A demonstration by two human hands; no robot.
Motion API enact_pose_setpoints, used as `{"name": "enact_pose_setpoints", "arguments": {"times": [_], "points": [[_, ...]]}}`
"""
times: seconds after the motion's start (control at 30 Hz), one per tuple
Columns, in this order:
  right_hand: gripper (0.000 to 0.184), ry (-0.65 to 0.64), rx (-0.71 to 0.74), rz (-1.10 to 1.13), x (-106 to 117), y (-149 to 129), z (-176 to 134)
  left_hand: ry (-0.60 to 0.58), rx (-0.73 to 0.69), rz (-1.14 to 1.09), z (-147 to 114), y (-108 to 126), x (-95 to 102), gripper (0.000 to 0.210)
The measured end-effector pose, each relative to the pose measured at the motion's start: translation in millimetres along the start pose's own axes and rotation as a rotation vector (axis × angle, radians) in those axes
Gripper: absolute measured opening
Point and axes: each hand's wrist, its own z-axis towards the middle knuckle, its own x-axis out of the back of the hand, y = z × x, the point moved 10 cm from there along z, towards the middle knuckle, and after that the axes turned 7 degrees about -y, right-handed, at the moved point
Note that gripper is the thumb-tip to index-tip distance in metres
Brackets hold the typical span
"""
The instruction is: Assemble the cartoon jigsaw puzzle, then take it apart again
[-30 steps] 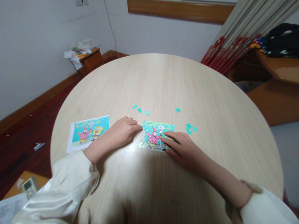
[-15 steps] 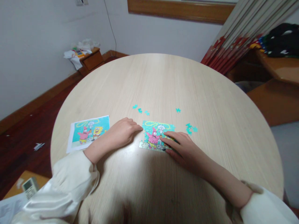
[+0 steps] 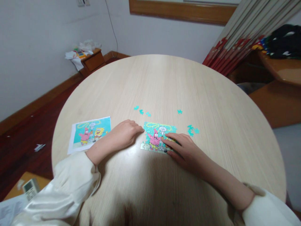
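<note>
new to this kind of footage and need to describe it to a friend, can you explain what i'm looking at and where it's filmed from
There is no machine here, just a person's two bare hands, seen by a camera worn on the head that looks forward and down. On a round wooden table lies a SpongeBob jigsaw puzzle of joined pieces. The left hand has a fingertip at its left edge; the right hand lies over its right side, hiding part of it. Loose turquoise puzzle pieces are scattered beyond and to the right, and a printed picture lies to the left. I see nothing clearly held, though the right fingers could hide a piece.
</note>
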Motion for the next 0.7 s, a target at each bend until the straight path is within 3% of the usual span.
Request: {"name": "enact_pose_setpoints", "arguments": {"times": [0.6, 0.7], "points": [[0.032, -0.006, -0.004, 0.001, -2.7, 2.5, -1.0, 0.004, 0.022, -0.011, 1.1, -4.2, -5.6, 0.031], [0.033, -0.007, -0.006, -0.001, -3.3, 2.6, -1.0, 0.059, -0.002, -0.025, 0.0, -3.0, 0.1, 0.031]]}}
